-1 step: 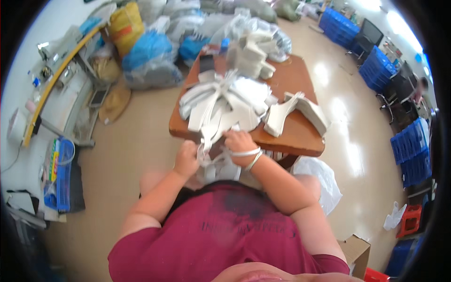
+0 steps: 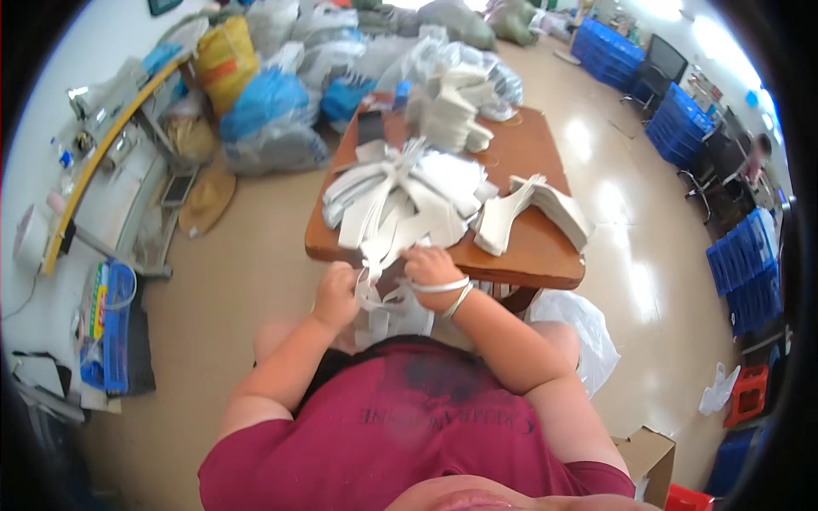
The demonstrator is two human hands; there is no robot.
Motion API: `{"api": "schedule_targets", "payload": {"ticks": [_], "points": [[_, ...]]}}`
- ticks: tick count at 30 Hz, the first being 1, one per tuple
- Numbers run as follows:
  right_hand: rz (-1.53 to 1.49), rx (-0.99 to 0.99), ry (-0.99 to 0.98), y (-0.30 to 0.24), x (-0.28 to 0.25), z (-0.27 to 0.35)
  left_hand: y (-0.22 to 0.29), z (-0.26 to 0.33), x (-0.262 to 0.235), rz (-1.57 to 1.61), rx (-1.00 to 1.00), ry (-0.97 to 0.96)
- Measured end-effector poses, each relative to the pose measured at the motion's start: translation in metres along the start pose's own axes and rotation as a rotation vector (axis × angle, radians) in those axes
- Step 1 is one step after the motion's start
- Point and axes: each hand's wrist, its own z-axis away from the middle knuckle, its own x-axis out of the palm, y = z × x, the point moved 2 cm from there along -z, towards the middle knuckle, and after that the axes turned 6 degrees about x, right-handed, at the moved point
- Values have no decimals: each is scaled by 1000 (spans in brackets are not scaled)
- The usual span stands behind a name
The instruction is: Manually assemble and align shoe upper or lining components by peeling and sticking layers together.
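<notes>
White fabric pieces (image 2: 400, 200) – brown table (image 2: 528, 247); maroon shirt (image 2: 409, 426), blue crates (image 2: 677, 119).

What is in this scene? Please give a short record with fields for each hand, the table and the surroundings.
left hand: left hand grips white cut pieces at the table's near edge
right hand: right hand rests on the same pieces; bangles on the wrist
table: brown wooden table with a spread white pile and a neater stack
surroundings: filled bags behind the table; blue crates at the right
</notes>
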Motion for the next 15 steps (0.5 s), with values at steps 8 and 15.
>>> {"api": "schedule_targets", "payload": {"ticks": [8,15], "points": [[-683,-142,174,-13,-78,25,50,-78,-72,631,-463,-332],[-1089,-251,84,-21,-127,26,102,-134,-120,355,6,-947]]}}
